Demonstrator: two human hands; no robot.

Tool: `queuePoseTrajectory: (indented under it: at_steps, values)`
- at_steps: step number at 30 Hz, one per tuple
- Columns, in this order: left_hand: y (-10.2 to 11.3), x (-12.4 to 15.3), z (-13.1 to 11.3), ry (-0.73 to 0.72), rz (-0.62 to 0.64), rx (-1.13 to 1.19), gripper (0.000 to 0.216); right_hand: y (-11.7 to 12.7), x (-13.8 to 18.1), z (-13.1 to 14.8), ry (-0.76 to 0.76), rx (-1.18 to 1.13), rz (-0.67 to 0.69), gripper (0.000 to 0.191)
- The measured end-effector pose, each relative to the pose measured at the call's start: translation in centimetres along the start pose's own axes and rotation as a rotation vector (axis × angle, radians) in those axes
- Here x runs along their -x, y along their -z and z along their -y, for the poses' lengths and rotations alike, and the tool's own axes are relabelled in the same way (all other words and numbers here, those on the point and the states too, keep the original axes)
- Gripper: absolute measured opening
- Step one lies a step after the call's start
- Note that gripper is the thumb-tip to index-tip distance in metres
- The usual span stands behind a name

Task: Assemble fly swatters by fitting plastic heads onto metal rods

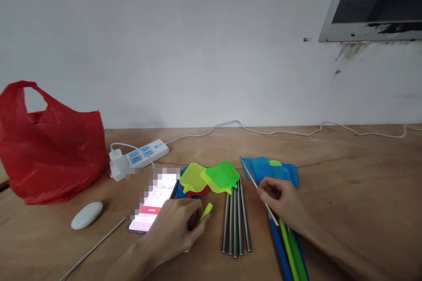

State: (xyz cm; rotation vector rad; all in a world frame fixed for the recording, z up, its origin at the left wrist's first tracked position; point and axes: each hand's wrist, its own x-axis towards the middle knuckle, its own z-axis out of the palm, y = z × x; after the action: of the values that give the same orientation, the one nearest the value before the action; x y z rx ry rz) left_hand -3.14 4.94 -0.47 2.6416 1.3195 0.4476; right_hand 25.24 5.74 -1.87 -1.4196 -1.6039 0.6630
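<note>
My left hand [178, 224] is closed around a yellow-green plastic handle [206, 211], whose ends stick out past the fingers. My right hand [280, 197] pinches a thin metal rod [249, 171] that slants down toward the colored handles. Between the hands, several metal rods [234, 224] lie side by side. Their upper ends meet a green fly swatter head [226, 174]. A yellow mesh swatter head [194, 177] overlaps red and blue ones to the left. Blue swatter heads [260, 169] lie behind my right hand. Below it are blue, yellow-green and green handles [290, 250].
A lit phone [150, 210] lies beside my left hand. Farther left are a white mouse-shaped object [87, 215], a red plastic bag [49, 149] and a power strip [148, 153]. A white cable [273, 132] runs along the wall.
</note>
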Motion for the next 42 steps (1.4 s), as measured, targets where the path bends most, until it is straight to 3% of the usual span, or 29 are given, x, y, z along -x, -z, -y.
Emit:
queuePoseTrajectory:
  at_steps: [6,11,13,15,17,21,26,34,42]
  values:
    - [-0.3,0.1,0.0,-0.007,-0.01,0.134,0.021,0.0,-0.1,0.5,-0.266,-0.677,0.113,0.035]
    - [-0.4,0.1,-0.1,-0.056,-0.001,0.159,0.019,0.6,0.2,1.6,-0.345,-0.947,0.29,0.044]
    - [-0.3,0.1,-0.2,-0.057,0.008,0.166,0.02,0.7,0.2,1.8,-0.368,-1.001,0.292,0.048]
    - [-0.2,0.1,-0.2,-0.049,0.013,0.167,0.021,0.5,0.2,1.9,-0.351,-1.029,0.185,0.039]
    - [-0.2,0.1,-0.2,-0.047,0.013,0.166,0.021,0.3,0.1,1.8,-0.297,-1.047,-0.025,0.028]
    - [-0.4,0.2,0.0,-0.053,0.0,0.155,0.022,0.8,-0.7,1.1,-0.217,-1.075,-0.462,0.029]
    - [-0.4,0.1,0.0,-0.057,-0.026,0.124,0.022,2.2,-1.5,-0.2,-0.263,-1.145,-0.655,0.017]
    - [-0.5,0.0,0.0,-0.069,-0.038,0.131,0.02,1.6,-1.3,-0.6,-0.227,-1.113,-0.57,0.021]
    - [-0.6,0.1,0.1,-0.053,-0.044,0.18,0.017,0.8,-0.7,0.6,-0.222,-0.954,-0.259,0.031]
